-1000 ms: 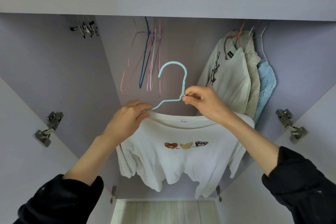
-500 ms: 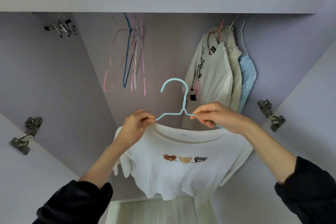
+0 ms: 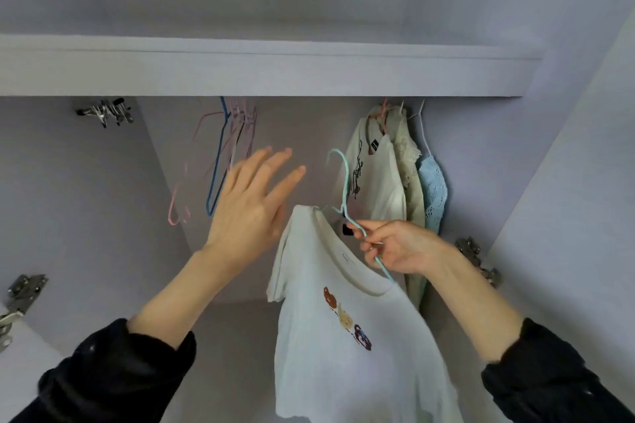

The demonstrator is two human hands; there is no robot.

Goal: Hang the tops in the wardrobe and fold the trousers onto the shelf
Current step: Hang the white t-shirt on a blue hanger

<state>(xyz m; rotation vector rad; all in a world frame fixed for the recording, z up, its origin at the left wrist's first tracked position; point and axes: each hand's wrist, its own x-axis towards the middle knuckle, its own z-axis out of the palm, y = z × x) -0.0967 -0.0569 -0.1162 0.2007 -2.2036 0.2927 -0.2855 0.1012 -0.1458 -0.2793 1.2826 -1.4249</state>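
A white T-shirt (image 3: pixel 347 347) with three small bear prints hangs on a light blue hanger (image 3: pixel 345 182), turned side-on inside the wardrobe. My right hand (image 3: pixel 395 247) grips the hanger's wire just below the hook, at the shirt's collar. My left hand (image 3: pixel 251 203) is raised to the left of the shirt, fingers spread and straight, holding nothing. The hanger's hook points up toward the space under the shelf (image 3: pixel 261 75); the rail itself is hidden behind that shelf edge.
Several empty pink and blue hangers (image 3: pixel 223 161) hang at the left. Three tops hang at the right: a white printed one (image 3: pixel 371 178), a cream lace one (image 3: pixel 410 161), a light blue one (image 3: pixel 434 196). Door hinges (image 3: pixel 20 295) sit at both sides.
My left hand let go of the hanger and rose open to the left. The right hand turned the hanger and shirt side-on and moved them right. The view tilted up.
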